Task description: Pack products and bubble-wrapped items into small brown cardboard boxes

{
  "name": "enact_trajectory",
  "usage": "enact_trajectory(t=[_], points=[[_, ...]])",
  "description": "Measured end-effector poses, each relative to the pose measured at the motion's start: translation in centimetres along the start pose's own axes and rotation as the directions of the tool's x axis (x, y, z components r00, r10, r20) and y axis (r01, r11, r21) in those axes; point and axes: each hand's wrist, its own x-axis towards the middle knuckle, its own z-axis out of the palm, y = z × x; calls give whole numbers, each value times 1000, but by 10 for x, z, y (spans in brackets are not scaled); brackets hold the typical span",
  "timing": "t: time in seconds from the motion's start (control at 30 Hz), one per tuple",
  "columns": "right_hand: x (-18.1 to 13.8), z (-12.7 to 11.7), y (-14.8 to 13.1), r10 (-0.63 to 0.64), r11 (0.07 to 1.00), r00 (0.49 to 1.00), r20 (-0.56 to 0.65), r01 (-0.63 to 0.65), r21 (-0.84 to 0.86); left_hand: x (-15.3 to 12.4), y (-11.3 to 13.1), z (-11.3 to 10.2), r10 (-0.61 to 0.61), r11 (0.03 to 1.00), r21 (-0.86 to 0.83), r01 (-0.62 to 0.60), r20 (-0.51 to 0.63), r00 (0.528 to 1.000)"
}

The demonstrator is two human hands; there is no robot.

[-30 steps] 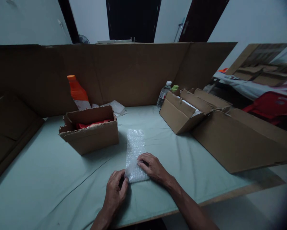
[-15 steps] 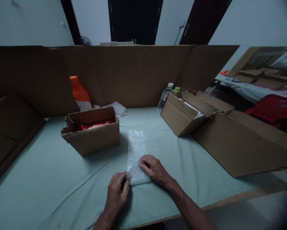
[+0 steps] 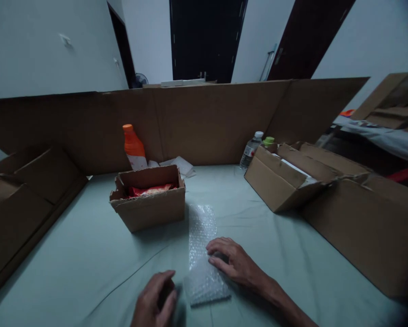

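Observation:
A strip of clear bubble wrap (image 3: 202, 227) lies on the table, its near part folded into a thicker layer with a dark lower edge. What the fold covers, if anything, I cannot make out. My right hand (image 3: 236, 263) rests over the wrap's right side, fingers stretched and thumb slightly apart, fingertips at the edge of the folded layer. Left of the wrap, my left hand (image 3: 156, 299) is off it and a little blurred. Its fingers curve with a gap to the thumb, and nothing is in them.
A cardboard box (image 3: 152, 211) with red packets (image 3: 152, 190) stands beyond my left hand. Behind it are an orange bottle (image 3: 134, 147) and white crumpled sheets (image 3: 183, 165). More boxes (image 3: 275, 181) and a clear bottle (image 3: 251, 150) stand right. A cardboard wall (image 3: 210, 122) closes the back.
My left hand has let go of the wrap's left edge and drawn away to the left. The right fingers have loosened. The view has tilted up and turned slightly left.

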Motion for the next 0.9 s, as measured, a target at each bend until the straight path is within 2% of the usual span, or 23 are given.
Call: enact_trajectory(t=[0.07,0.13,0.17,0.23,0.27,0.33,0.43,0.5,0.57,0.63,0.7,0.77,0.83,0.9], points=[[13,-12,-5,1,1000,999,-32,0,27,12,0,-30,-138,989,28,147,-203,969],[35,-22,-8,24,999,996,-88,-21,45,32,2,-60,-225,965,30,259,-406,886],[48,-25,-9,38,998,992,-118,-33,51,45,2,-72,-243,958,16,286,-482,842],[80,-26,-8,64,996,982,-177,-53,65,75,1,-90,-263,956,-45,288,-562,784],[97,-24,-5,72,996,977,-200,-58,74,89,-1,-95,-280,956,-88,282,-572,771],[127,-16,0,71,994,975,-213,-52,94,114,-7,-99,-313,950,-171,262,-537,784],[149,0,4,14,993,981,-194,8,114,124,-20,-93,-345,936,-235,261,-477,808],[143,10,3,-37,993,975,-219,61,102,108,-32,-85,-343,938,-212,273,-483,806],[127,17,0,-86,992,963,-256,106,65,80,-43,-77,-328,944,-150,294,-525,785],[113,19,-4,-117,991,961,-249,130,33,54,-49,-73,-325,937,-101,335,-607,725],[109,21,-8,-117,992,967,-225,127,28,44,-48,-74,-354,920,-102,378,-626,694],[119,24,-10,-88,994,970,-227,101,48,55,-43,-82,-389,911,-125,393,-573,722],[137,27,-9,-44,993,969,-244,68,92,80,-37,-91,-404,909,-140,393,-528,747],[154,29,-8,-4,987,971,-238,43,157,103,-33,-97,-400,911,-139,387,-522,753]])
